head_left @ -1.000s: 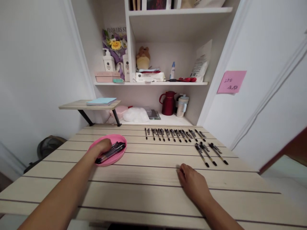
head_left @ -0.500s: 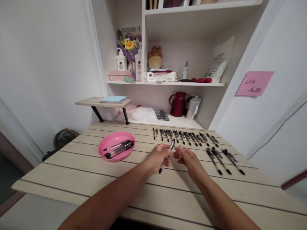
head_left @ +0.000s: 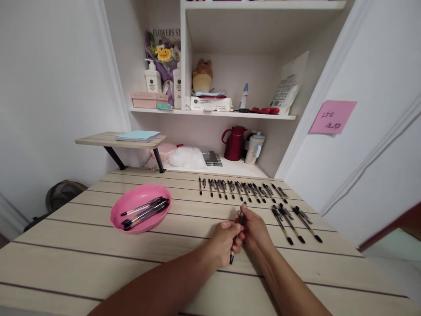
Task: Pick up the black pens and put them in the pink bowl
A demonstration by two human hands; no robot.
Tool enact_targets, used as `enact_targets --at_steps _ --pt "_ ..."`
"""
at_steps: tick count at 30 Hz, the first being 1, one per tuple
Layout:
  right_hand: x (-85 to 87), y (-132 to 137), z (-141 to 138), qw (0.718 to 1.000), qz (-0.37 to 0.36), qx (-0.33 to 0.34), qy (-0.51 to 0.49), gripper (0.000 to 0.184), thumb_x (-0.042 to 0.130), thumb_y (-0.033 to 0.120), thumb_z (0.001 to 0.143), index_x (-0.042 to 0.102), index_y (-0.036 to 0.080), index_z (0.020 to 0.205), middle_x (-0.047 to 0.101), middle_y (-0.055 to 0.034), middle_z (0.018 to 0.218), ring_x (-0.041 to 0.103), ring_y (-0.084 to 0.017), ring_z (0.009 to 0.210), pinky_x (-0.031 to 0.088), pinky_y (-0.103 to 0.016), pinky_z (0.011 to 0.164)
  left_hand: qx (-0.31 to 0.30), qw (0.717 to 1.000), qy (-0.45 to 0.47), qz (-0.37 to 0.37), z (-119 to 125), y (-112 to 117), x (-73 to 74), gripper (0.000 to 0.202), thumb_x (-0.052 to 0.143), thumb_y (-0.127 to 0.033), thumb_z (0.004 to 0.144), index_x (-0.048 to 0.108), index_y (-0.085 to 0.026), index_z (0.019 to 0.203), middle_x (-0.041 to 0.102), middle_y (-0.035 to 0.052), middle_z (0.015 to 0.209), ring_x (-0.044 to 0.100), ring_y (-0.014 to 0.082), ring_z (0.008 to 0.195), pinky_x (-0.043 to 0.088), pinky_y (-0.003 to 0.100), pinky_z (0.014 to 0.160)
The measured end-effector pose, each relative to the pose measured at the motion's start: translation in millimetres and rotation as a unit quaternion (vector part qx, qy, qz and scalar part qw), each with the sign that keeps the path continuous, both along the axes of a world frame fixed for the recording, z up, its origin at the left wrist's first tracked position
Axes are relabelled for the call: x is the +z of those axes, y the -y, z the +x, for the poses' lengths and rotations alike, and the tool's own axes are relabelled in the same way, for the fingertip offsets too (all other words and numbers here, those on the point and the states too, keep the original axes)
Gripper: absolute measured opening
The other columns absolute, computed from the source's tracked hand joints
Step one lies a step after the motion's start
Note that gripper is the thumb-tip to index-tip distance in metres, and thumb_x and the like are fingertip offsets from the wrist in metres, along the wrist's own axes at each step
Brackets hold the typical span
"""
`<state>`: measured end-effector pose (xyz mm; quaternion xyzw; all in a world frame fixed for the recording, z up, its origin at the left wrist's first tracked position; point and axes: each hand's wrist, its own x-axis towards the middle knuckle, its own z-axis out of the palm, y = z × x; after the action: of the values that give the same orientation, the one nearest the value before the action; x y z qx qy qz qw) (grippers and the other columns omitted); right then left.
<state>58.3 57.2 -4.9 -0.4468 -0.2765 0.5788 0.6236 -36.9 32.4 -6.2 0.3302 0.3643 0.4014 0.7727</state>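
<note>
A black pen (head_left: pixel 232 257) is held above the table in the middle of the head view, its lower end sticking out below my fingers. My left hand (head_left: pixel 226 239) is closed around the pen's barrel. At its upper end my right hand (head_left: pixel 255 226) grips the same pen with thumb and fingers; part of the cap end is hidden by them. To the left, a pink bowl (head_left: pixel 117 202) holds several pens (head_left: pixel 148 213). Several pens with caps beside them (head_left: pixel 248 192) lie in a row beyond my hands, and more pens (head_left: pixel 307 224) lie to the right.
A small wooden riser (head_left: pixel 95 138) with a blue pad (head_left: pixel 138 135) stands at the back left. Behind the table are a red jug (head_left: pixel 234 144), a pale tumbler (head_left: pixel 255 149) and a white plastic bag (head_left: pixel 187 158). A loaded shelf (head_left: pixel 210 114) hangs above.
My right hand has come in from the right and closed on the pen's upper end. The view has shifted, so bowl and table sit further left.
</note>
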Motion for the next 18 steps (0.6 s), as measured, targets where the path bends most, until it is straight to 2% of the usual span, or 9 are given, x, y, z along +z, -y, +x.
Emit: enact_targets --at_steps 4,8,11,13,15,16,17,18 --pt "5.2 -11 14 0.999 0.029 -0.019 -0.025 0.029 0.07 0.04 0.063 0.049 0.02 0.07 0.058 0.0018 0.056 0.053 -0.011 0.044 0.041 -0.02 0.034 -0.019 1.0 0.018 -0.003 1 4 -3.2 0.026 0.059 -0.031 0.066 0.048 -0.019 0.086 0.05 -0.0045 0.055 0.033 0.0027 0.036 0.013 0.016 0.039" --pt "6.8 -17 25 0.997 0.055 -0.047 -0.02 0.031 0.072 0.038 0.061 0.054 0.02 0.078 0.061 0.0017 0.065 0.055 -0.01 0.049 0.044 -0.02 0.039 -0.055 0.998 0.021 0.004 -1 3 -3.0 0.027 0.056 -0.029 0.066 0.048 -0.02 0.09 0.05 -0.0047 0.055 0.034 0.0038 0.035 0.015 0.017 0.038" --pt "9.9 -23 42 0.992 0.07 -0.1 0.024 0.032 0.07 0.04 0.062 0.056 0.021 0.083 0.061 0.0028 0.067 0.053 -0.007 0.048 0.043 -0.017 0.041 -0.062 0.998 0.017 0.004 -4 2 -1.0 0.026 0.052 -0.026 0.066 0.049 -0.019 0.091 0.049 -0.0044 0.055 0.033 0.004 0.034 0.015 0.017 0.038" --pt "14.3 -30 61 0.985 0.065 -0.122 0.102 0.03 0.066 0.039 0.065 0.056 0.02 0.085 0.061 0.0024 0.067 0.054 -0.006 0.048 0.044 -0.017 0.045 -0.058 0.998 0.015 0.001 -5 2 1.0 0.027 0.051 -0.025 0.066 0.049 -0.019 0.092 0.049 -0.0043 0.056 0.034 0.0041 0.035 0.015 0.017 0.038" --pt "20.6 -36 87 0.959 0.046 -0.138 0.244 0.027 0.062 0.036 0.068 0.057 0.018 0.088 0.062 -0.0004 0.069 0.057 -0.008 0.052 0.046 -0.02 0.049 -0.053 0.999 0.012 -0.002 -6 3 2.9 0.028 0.051 -0.026 0.066 0.049 -0.018 0.093 0.05 -0.0042 0.056 0.033 0.0039 0.035 0.015 0.017 0.039" --pt "24.1 -40 101 0.928 0.036 -0.144 0.342 0.028 0.059 0.034 0.07 0.057 0.016 0.092 0.063 -0.0028 0.07 0.059 -0.01 0.055 0.046 -0.021 0.052 -0.051 0.999 0.01 -0.003 -6 3 3.7 0.028 0.052 -0.026 0.066 0.049 -0.018 0.093 0.05 -0.0041 0.056 0.033 0.0038 0.035 0.014 0.018 0.039" --pt "27.6 -42 114 0.886 0.021 -0.147 0.44 0.03 0.055 0.034 0.073 0.057 0.014 0.095 0.064 -0.0049 0.071 0.06 -0.012 0.057 0.046 -0.023 0.053 -0.05 0.999 0.009 -0.002 -6 3 4.3 0.029 0.053 -0.027 0.066 0.05 -0.018 0.093 0.05 -0.0041 0.056 0.033 0.0036 0.035 0.014 0.018 0.039" --pt "30.8 -44 125 0.866 0.013 -0.152 0.476 0.032 0.056 0.033 0.072 0.058 0.012 0.096 0.064 -0.0067 0.07 0.061 -0.015 0.059 0.045 -0.025 0.053 -0.051 0.999 0.009 -0.001 -6 3 4.6 0.029 0.054 -0.028 0.066 0.05 -0.018 0.093 0.05 -0.004 0.056 0.033 0.0036 0.035 0.014 0.018 0.039"
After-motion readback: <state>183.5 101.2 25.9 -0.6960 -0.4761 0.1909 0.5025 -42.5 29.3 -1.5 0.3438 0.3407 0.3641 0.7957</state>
